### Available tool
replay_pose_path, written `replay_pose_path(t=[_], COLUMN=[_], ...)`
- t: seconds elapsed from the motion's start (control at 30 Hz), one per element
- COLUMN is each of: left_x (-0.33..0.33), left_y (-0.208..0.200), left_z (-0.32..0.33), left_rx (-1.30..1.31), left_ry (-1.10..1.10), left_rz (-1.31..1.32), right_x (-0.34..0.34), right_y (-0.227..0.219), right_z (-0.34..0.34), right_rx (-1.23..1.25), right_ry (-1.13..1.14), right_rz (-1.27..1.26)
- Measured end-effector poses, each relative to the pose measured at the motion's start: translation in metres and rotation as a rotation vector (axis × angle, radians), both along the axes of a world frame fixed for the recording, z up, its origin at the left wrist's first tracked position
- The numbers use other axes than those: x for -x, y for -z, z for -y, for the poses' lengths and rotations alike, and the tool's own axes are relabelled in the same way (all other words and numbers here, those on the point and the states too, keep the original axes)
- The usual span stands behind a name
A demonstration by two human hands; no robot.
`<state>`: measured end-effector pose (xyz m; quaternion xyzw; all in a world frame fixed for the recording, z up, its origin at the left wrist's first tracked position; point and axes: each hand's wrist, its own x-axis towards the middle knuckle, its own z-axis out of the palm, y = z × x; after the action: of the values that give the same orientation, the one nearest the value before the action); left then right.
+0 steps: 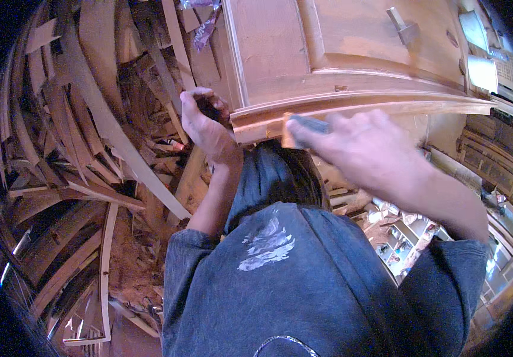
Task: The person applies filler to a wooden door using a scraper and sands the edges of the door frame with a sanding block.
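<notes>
My right hand (366, 146) is closed round a sanding block (309, 125), dark grey with an orange-yellow face at its left end. The block is at the near edge of a moulded wooden strip (363, 107), which runs along the near side of a panelled wooden piece like a door (274, 47). At the left end of that strip is my left hand (209, 125), raised with its fingers curled. Whatever those fingers hold, if anything, is hidden. Slight blur covers my right hand.
A wooden mallet-like tool (402, 28) lies on the panel's far part. Long wooden offcuts (83, 89) crowd the left side, with a pale strip (106, 268) among them. Purple wrapper (206, 30) lies beyond my left hand. Cans and small containers (381, 209) stand low on the right.
</notes>
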<state>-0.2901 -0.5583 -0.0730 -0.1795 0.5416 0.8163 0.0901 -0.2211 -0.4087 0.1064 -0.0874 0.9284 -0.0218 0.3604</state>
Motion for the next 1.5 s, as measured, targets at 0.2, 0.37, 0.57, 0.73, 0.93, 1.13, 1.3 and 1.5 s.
replay_pose_path(t=[0.2,0.37,0.57,0.73,0.93,1.13,1.3,1.5], left_x=[0.001,-0.001,0.001,0.003,0.005,0.004,0.005,0.003], left_y=[0.0,0.001,-0.005,-0.006,-0.009,0.001,-0.002,0.004], left_z=[0.004,-0.002,-0.004,0.0,-0.005,0.0,-0.003,0.009], left_rx=[-0.011,0.116,0.145,0.286,0.177,0.187,0.081,0.043], left_ry=[-0.041,0.011,0.068,0.141,0.118,0.112,0.059,0.023], left_rz=[0.015,0.006,0.025,-0.09,0.014,0.019,0.06,0.062], right_x=[-0.045,-0.11,-0.152,-0.126,-0.161,-0.112,-0.07,-0.063], right_y=[-0.015,-0.034,0.044,0.081,0.07,0.005,0.004,-0.019], right_z=[-0.103,-0.13,-0.057,-0.032,-0.039,-0.087,-0.119,-0.165], right_rx=[-0.147,0.075,0.268,0.224,0.157,-0.008,-0.023,-0.246], right_ry=[0.228,0.775,1.122,1.111,1.075,0.654,0.266,0.316], right_rz=[0.1,-0.216,-0.558,-0.748,-0.372,-0.106,-0.014,0.251])
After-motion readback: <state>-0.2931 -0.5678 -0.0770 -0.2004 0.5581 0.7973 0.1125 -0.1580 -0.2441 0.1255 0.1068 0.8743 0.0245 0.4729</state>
